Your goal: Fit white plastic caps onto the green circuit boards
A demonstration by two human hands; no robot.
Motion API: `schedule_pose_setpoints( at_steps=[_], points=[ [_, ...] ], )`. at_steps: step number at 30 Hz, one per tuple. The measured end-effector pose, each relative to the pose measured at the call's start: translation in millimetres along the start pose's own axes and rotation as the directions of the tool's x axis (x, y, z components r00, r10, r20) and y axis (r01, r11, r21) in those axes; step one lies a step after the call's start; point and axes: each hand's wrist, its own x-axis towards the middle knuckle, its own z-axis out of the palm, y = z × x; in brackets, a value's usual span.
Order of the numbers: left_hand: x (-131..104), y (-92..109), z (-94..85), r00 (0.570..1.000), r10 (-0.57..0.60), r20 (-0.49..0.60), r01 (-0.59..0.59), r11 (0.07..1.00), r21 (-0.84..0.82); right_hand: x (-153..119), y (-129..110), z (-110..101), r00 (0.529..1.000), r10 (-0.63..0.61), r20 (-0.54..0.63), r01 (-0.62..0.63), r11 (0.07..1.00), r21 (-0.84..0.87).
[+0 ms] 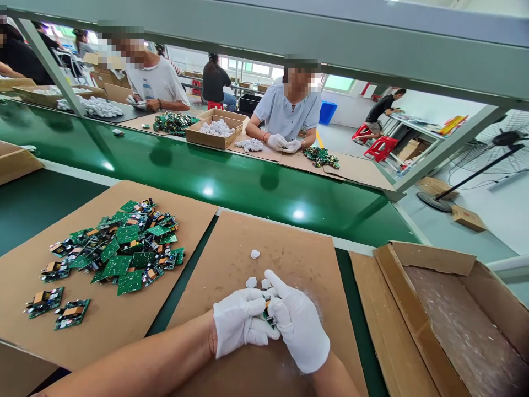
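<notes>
While left hand point(243, 320) pinches circuit board point(268, 315) at lower centre of frame, right hand point(303, 328) presses it too, one finger extended; white lumps point(251, 282) just above, board pile point(124, 248) left, cardboard box point(425, 325) lower right.

On my feed I record: floor fan point(509, 138), far right; small carton point(469, 218) beside its base point(433, 202); red stool point(381, 149) near a person in black point(381, 108); blue bin point(327, 112) behind a co-worker in pale blue point(285, 110).
</notes>
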Motion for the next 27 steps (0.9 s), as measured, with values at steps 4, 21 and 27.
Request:
schedule_pose_setpoints(
  at_steps=[4,21,27],
  points=[
    [0,2,1.7,1.0,-0.014,0.005,0.014,1.0,0.003,2,-1,2,0.998,-0.029,0.063,0.034,0.996,-0.087],
    [-3,15,12.1,0.987,0.128,0.097,-0.12,0.989,-0.083,7,0,1,0.912,-0.296,-0.284,0.26,0.953,-0.157],
    [-4,16,18.7,0.974,0.215,0.07,-0.22,0.973,0.067,5,4,3,0.942,-0.253,-0.222,0.232,0.966,-0.115]
  ],
)
